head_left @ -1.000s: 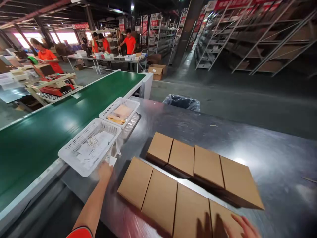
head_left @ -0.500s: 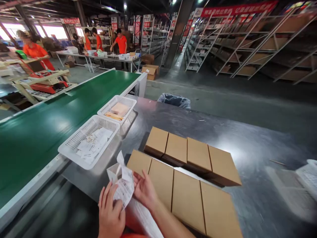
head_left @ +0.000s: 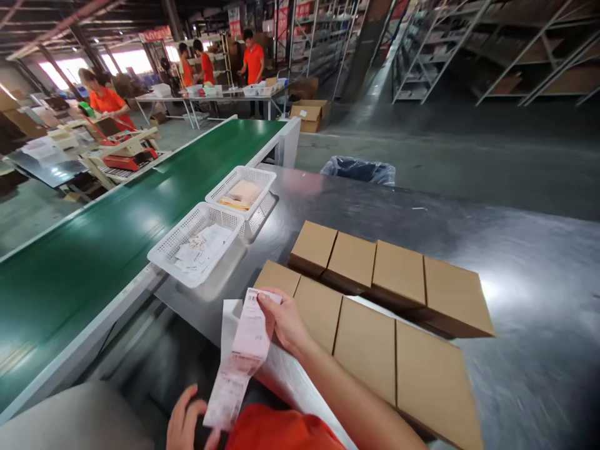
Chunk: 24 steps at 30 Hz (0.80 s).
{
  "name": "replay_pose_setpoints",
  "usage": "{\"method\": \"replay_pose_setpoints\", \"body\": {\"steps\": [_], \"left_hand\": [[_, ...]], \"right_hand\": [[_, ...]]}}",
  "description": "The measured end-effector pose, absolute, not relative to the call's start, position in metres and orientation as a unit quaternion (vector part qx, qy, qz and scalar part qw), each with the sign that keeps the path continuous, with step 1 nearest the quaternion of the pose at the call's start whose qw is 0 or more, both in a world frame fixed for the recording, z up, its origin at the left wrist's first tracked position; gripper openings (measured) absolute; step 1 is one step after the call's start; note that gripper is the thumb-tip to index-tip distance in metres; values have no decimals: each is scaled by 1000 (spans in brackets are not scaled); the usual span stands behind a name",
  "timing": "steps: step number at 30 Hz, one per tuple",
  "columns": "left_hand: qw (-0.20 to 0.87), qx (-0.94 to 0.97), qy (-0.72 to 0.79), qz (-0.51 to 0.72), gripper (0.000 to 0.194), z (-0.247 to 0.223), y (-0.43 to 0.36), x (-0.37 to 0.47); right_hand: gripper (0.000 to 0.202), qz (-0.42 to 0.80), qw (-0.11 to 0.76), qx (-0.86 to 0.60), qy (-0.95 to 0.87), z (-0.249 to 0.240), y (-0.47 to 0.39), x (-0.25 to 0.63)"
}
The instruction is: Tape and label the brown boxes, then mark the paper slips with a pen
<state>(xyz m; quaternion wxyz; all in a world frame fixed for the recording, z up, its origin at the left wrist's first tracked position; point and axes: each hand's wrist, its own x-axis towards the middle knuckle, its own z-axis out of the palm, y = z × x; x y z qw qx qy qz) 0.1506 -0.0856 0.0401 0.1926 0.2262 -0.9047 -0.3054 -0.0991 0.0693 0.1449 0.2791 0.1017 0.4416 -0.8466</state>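
The right hand (head_left: 285,322) pinches the top of the paper slip (head_left: 244,350), whose length slants down toward the left hand (head_left: 184,420). That grip is loosely spread, possibly touching the lower end.

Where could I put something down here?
The widest bare patch of the metal table lies right of the cardboard boxes; another, with one small scrap, stretches behind them toward the lined bin. It's tight between the boxes' two rows, at the white baskets, and where the right hand holds a printed slip.
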Motion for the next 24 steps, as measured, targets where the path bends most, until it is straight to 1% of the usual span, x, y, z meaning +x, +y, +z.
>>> {"method": "replay_pose_setpoints", "body": {"steps": [2,3,5,7,10,13,15,17,19,21,24], "left_hand": [[161,235,-879,-383,44,69,-89,114],[122,225,-862,-438,48,83,-88,91],[40,169,-822,-542,40,106,-81,49],[-20,115,-787,-605,33,120,-69,18],[-49,135,-750,-646,38,124,-53,-2],[-29,187,-755,-628,46,118,-50,-6],[5,204,-774,-599,48,114,-54,-8],[39,221,-786,-576,48,110,-60,-10],[72,256,-775,-574,48,106,-70,-11],[125,324,-726,-593,49,99,-86,-8],[205,437,-663,-573,49,87,-120,10]], "right_hand": [[40,-845,281,96,445,150,71,-89],[40,-846,278,92,446,153,72,-86],[41,-851,265,88,446,157,76,-84],[42,-855,239,92,450,159,84,-88],[40,-833,173,79,519,155,104,-103],[28,-751,122,13,649,147,124,-119],[25,-702,118,-28,702,140,130,-126],[25,-685,124,-53,716,133,126,-130],[27,-687,136,-65,711,124,112,-133],[28,-707,141,-52,691,115,91,-141],[29,-762,122,41,635,102,49,-167]]}}
